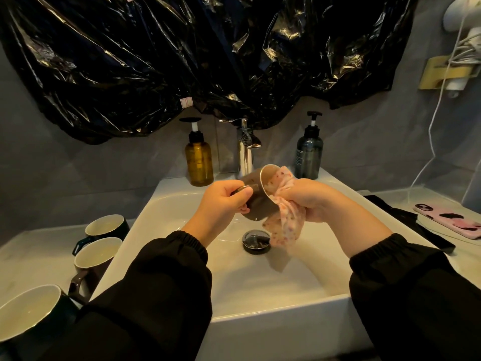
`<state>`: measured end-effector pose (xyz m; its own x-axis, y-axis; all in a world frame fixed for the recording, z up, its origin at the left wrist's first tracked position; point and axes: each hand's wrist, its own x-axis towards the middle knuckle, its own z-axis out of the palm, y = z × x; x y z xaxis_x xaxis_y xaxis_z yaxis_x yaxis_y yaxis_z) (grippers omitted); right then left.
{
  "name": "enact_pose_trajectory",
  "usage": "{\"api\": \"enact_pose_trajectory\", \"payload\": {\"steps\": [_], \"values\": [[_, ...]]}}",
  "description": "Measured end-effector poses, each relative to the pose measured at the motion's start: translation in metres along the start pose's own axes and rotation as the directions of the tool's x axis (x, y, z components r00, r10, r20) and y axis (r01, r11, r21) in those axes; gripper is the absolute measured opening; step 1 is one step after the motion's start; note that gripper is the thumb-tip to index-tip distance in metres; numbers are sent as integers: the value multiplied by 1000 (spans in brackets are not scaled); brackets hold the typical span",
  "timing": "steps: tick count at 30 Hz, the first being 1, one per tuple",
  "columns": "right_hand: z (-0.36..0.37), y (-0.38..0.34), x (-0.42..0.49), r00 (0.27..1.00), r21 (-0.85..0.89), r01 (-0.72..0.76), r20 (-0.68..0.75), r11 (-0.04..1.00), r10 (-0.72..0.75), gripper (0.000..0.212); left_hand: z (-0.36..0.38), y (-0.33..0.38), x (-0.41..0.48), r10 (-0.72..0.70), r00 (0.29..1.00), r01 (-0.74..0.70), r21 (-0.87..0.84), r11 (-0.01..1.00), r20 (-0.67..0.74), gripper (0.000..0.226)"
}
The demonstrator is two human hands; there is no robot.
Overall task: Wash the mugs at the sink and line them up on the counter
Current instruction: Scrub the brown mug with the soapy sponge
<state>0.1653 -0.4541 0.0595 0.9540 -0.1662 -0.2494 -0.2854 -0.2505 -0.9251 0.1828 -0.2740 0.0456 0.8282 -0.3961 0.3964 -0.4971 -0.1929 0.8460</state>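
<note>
On the desk [33, 256] left of the sink [260, 316], three mugs stand upright in a row: a dark mug [28, 316] nearest, a brown mug [96, 256] next, a green mug [105, 226] behind. Over the basin the left hand [223, 204] grips a fourth mug [256, 201] by its handle, tipped on its side, mouth to the right. The right hand [309, 201] clutches a spotted cloth [283, 225], part of it pushed into that mouth. Beyond stand the tap [246, 152], an amber bottle [199, 162] and a dark bottle [308, 157].

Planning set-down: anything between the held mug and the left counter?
Nothing in the air path. The mug, in the left hand, must clear the sink rim; three mugs crowd the counter beside it. The cloth in the right hand fills its mouth.
</note>
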Motion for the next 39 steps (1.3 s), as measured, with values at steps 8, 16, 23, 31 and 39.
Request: {"api": "enact_pose_trajectory", "payload": {"steps": [8,16,23,31,39], "values": [[-16,0,-5,995,312,68,-93,948,-40,20,-5,-5,4,-14,987,26,72,997,-159,31],[-3,-7,-11,994,530,103,-71,842,-77,41,5,-7,2,-22,998,37,253,967,-62,24],[16,-18,-31,943,505,-95,322,858,-86,74,10,-6,-2,-1,996,-19,212,977,91,25],[-2,-9,-14,946,684,-95,289,723,-149,71,5,-5,-1,-10,1000,7,181,983,16,23],[8,-10,-21,934,562,-8,299,827,-194,63,10,-3,-3,53,994,-75,248,966,94,24]]}}
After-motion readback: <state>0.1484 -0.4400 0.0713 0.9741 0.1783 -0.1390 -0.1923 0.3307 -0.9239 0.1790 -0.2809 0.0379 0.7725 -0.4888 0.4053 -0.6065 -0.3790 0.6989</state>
